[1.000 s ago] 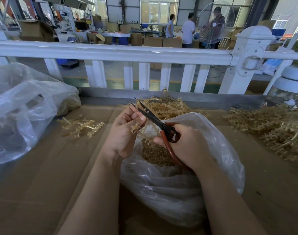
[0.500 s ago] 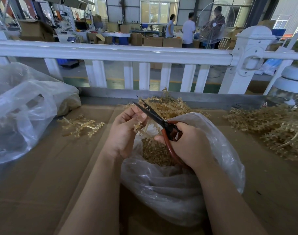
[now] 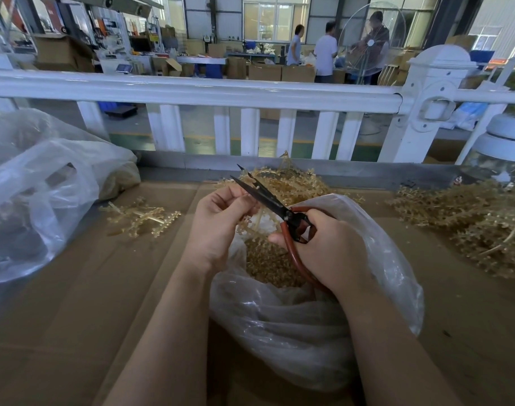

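My right hand [image 3: 323, 250] grips the red handles of black-bladed scissors [image 3: 268, 200], whose blades stand slightly apart and point up-left. My left hand [image 3: 218, 224] pinches a pale golden plastic sprig [image 3: 252, 222] right beside the blades. Both hands hover over the mouth of a clear plastic bag [image 3: 309, 332] lying on the cardboard-covered table [image 3: 89, 303]. The bag holds a heap of small golden cut pieces [image 3: 268, 265].
A pile of golden sprigs [image 3: 291, 186] lies behind the bag, a large heap [image 3: 470, 224] at the right, a loose sprig [image 3: 142, 216] at the left. A big plastic bag [image 3: 36, 194] sits far left. A white railing [image 3: 206, 92] runs behind the table; people stand far beyond.
The scissors blades have shifted a little up and left against the sprig, and my left hand's fingers have adjusted their pinch. The bags and piles have not moved.
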The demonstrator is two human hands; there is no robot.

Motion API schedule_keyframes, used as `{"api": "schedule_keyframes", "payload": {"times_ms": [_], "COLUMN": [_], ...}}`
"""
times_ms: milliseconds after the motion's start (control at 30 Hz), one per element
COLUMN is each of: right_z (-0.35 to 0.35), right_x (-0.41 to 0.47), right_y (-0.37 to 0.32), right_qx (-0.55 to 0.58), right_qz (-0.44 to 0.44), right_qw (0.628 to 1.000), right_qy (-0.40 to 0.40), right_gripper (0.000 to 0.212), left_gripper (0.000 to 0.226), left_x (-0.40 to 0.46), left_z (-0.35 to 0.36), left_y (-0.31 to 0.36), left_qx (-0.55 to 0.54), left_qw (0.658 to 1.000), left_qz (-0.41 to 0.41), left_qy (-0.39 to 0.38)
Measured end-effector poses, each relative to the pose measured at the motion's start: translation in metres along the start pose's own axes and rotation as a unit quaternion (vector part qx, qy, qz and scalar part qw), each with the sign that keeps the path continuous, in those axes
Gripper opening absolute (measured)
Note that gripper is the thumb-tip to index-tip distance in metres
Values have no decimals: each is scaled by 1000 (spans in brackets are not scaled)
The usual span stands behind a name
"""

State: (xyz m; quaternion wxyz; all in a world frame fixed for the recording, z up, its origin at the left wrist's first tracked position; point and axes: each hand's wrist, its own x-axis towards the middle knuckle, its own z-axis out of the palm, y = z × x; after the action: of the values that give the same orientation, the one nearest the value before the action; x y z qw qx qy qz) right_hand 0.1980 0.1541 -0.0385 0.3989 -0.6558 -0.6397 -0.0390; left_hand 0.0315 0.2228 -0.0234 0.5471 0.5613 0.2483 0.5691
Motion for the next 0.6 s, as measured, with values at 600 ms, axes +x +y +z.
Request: {"api": "schedule_keyframes", "payload": {"times_ms": [600], "right_z": [4], "right_x": [0], "right_y": [3], "right_qx": [21], "right_qz": [17], "right_qw": [1000], "right_qy": [-5], "right_gripper": [68], "left_gripper": [13], "left_x": [-1], "left_z": [-2], "left_y": [-1], "left_qx": [-15], "left_qw": [997], "left_qz": [-42], "left_qy": [-61]}}
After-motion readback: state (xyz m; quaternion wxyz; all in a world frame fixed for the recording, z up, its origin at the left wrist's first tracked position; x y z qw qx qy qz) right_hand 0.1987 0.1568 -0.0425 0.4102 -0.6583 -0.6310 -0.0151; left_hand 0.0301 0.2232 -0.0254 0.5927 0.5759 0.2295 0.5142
